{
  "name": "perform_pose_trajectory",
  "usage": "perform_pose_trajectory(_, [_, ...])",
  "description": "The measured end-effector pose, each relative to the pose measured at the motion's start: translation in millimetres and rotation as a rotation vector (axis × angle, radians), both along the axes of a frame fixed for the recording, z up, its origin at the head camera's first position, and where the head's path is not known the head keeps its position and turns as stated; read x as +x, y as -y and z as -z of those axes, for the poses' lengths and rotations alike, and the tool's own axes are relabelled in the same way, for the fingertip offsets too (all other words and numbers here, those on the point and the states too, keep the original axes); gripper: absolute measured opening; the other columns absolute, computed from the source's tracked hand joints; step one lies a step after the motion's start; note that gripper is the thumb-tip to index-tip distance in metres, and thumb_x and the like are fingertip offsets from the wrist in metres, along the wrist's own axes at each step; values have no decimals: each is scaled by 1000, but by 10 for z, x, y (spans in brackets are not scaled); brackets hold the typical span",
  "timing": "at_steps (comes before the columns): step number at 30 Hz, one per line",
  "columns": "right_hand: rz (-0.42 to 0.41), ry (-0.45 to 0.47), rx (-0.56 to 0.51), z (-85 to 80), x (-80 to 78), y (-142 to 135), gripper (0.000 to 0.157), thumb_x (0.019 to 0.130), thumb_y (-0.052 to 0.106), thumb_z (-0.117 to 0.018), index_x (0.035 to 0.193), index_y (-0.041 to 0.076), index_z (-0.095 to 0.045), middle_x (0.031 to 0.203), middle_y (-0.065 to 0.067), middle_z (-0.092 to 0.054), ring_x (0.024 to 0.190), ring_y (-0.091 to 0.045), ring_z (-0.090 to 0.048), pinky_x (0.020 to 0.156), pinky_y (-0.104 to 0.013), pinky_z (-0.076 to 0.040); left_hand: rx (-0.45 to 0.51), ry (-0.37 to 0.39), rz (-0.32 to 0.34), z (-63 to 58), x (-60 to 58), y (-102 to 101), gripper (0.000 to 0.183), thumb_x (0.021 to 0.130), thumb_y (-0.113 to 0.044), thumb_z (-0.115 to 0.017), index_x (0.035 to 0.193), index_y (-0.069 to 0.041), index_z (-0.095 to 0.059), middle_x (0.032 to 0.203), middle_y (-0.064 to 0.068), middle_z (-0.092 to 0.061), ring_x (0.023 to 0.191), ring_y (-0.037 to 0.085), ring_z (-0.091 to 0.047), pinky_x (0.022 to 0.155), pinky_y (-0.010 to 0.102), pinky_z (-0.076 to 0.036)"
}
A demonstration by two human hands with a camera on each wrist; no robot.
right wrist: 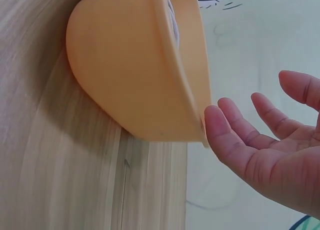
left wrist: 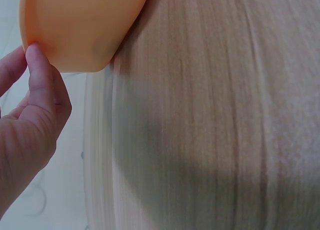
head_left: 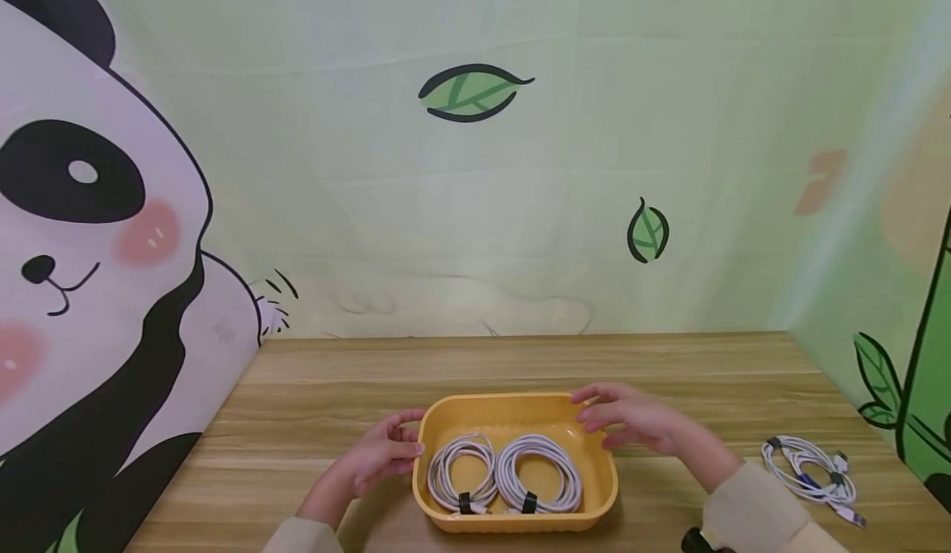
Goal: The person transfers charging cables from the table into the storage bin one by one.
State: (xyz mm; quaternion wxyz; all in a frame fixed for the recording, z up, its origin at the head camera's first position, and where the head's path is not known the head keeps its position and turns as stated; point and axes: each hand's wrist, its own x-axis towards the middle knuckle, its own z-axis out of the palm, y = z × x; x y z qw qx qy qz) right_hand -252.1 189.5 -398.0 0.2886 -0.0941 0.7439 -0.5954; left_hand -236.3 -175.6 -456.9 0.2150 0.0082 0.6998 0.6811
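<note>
A yellow plastic basket [head_left: 520, 522] stands on the wooden table. Inside it lie two coiled white cables side by side, the left coil [head_left: 438, 475] and the right coil [head_left: 574, 479], each tied with a black strap. With thumb and fingertips, my left hand [head_left: 377, 456] pinches the basket's left rim; the left wrist view shows the thumb [left wrist: 36, 65] against the outer wall. At the opposite end is my right hand [head_left: 637, 421], its fingers spread and loosely bent. One of its fingertips [right wrist: 215, 119] meets the rim in the right wrist view, without curling round it.
Another bundle of white cable [head_left: 810, 469] with black straps lies on the table [head_left: 334, 371] at the right. A dark round object [head_left: 697, 541] shows by the right sleeve. Behind the table hangs a green backdrop [head_left: 357, 165] printed with a panda and leaves.
</note>
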Motion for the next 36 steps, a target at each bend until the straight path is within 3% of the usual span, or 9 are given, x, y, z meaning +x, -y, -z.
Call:
perform_pose_trajectory(12, [4,-18,-11,42,16,-274,53,86,21,-54,127,-6,-34,110,-11,-55,95,-21,-54,82,-44,-46,14,-15,13,29,2,13,56,80,0,-56,130,0,-31,87,2,-44,74,10,-50,64,23,-47])
perform_pose_trajectory(17, [2,-5,-26,78,47,-392,54,86,22,-53,128,-6,-32,119,-19,-49,101,-24,-51,86,-47,-44,21,-12,12,50,-7,19,56,80,0,-56,130,0,-31,86,1,-44,74,10,-50,64,23,-47])
perform_pose_trajectory(30, [20,6,0,175,105,-607,53,86,21,-53,127,-4,-32,123,-24,-43,100,-27,-52,80,-46,-46,28,-10,17,44,-5,14,56,81,0,-56,130,0,-30,87,2,-44,75,10,-50,64,23,-47])
perform_pose_trajectory(36, [8,9,6,216,137,-688,54,85,17,-55,126,-7,-31,115,-18,-50,95,-26,-53,75,-44,-47,35,-16,26,58,-10,19,56,81,0,-55,130,1,-30,87,2,-45,75,10,-51,65,23,-47])
